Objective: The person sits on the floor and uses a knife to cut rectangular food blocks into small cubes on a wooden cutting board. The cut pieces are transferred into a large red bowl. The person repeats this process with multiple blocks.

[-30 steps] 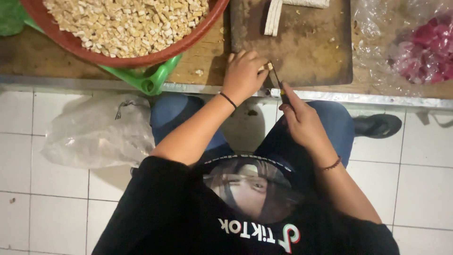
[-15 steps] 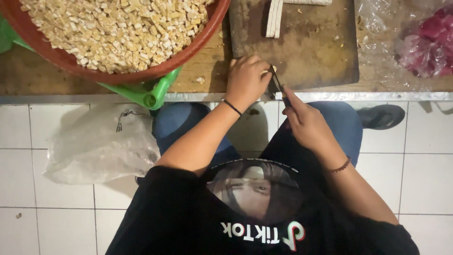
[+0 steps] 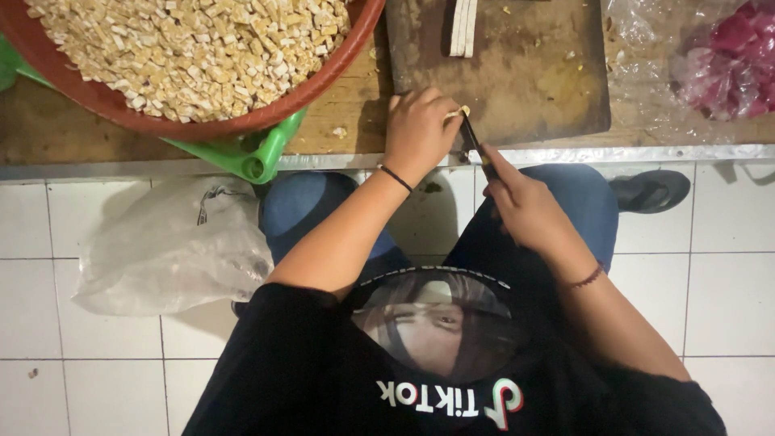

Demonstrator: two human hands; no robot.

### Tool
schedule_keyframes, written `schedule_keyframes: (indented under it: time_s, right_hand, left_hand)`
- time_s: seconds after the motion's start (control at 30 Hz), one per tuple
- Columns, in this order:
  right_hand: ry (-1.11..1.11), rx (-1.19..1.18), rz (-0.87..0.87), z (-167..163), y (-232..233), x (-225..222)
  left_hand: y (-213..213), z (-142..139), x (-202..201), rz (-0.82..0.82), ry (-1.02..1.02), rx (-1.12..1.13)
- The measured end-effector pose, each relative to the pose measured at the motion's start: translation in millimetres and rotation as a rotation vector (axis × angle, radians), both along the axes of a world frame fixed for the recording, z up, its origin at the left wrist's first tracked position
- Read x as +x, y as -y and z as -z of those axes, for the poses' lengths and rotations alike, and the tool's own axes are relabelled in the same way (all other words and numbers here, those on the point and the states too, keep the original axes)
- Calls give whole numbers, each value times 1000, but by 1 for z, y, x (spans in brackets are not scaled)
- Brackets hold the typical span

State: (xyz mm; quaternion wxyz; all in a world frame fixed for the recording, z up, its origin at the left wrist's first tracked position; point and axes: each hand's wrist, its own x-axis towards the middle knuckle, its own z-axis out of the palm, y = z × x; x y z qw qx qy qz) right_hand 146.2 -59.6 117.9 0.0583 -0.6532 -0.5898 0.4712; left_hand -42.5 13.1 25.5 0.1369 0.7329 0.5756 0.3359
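Two hands work at the near edge of the dark wooden cutting board [image 3: 517, 73]: my left hand [image 3: 418, 129] is curled down over a small pale piece of tempeh [image 3: 462, 112], pinning it to the board, while my right hand [image 3: 525, 206] is closed round the handle of a knife [image 3: 472, 139] whose blade stands against that piece. I judge the step in hand to be dicing, with uncut strips [image 3: 463, 26] waiting farther up the board and the red basin of diced cubes [image 3: 202, 40] to the left. Next move calls for a straight downward cut kept off the left fingertips.
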Motion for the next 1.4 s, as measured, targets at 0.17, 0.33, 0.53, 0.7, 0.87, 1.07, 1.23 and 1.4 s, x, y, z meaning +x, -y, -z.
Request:
schedule_keyframes:
  time_s: [0.17, 0.33, 0.53, 0.7, 0.87, 1.07, 1.23, 1.4]
  right_hand:
    - [-47, 37, 9, -5, 12, 9]
    - [-146, 140, 42, -3, 13, 9]
    - [-134, 252, -62, 2, 2, -5]
    - [-95, 271, -115, 7, -13, -13]
    - [-66, 289, -155, 8, -16, -13]
    - [-31, 145, -82, 4, -4, -8]
    - [33, 41, -41, -1, 7, 0]
    - [-72, 123, 34, -3, 9, 3]
  left_hand:
    - [3, -5, -5, 10, 31, -9]
    - [6, -5, -11, 39, 68, 75]
    - [3, 2, -11, 31, 81, -8]
    - [0, 5, -10, 33, 81, -10]
    - [-1, 6, -9, 28, 62, 2]
    - [-1, 7, -8, 24, 62, 0]
    - [-1, 7, -8, 22, 56, -7]
    - [4, 5, -9, 45, 101, 77]
